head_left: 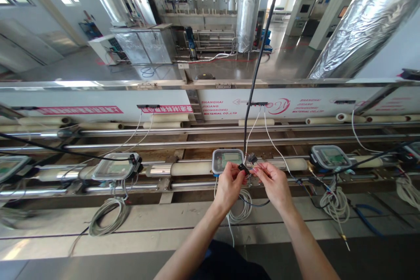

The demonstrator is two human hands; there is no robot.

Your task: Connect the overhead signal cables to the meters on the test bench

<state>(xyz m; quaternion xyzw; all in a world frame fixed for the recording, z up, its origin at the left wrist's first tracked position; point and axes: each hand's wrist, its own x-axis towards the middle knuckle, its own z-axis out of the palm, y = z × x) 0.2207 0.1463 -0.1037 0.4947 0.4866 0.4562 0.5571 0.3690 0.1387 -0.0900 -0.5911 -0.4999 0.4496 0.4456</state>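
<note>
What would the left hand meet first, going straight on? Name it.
Beyond the black piece the left hand pinches, probably the grey piece near the right hand; depth is unclear.

The plug (pixel 243 168) is black, as is the long cable (pixel 262 48); the small block (pixel 252 158) is grey. The middle box (pixel 226 162) shows a see-through whitish cover with green beneath it. The wire coil (pixel 248 211) is greyish white, and the pliers' handles (pixel 362 218) are blue. The rollers (pixel 192 168) are cream, the rods (pixel 203 143) shiny silver. The board (pixel 177 98) is white, printed with pinkish-red letters and a round logo; its red strip (pixel 82 110) carries white characters. The large tank (pixel 370 26) gleams crinkled silver, the pump (pixel 190 43) is dark blue, and the clothing (pixel 229 264) is deep navy.
</note>
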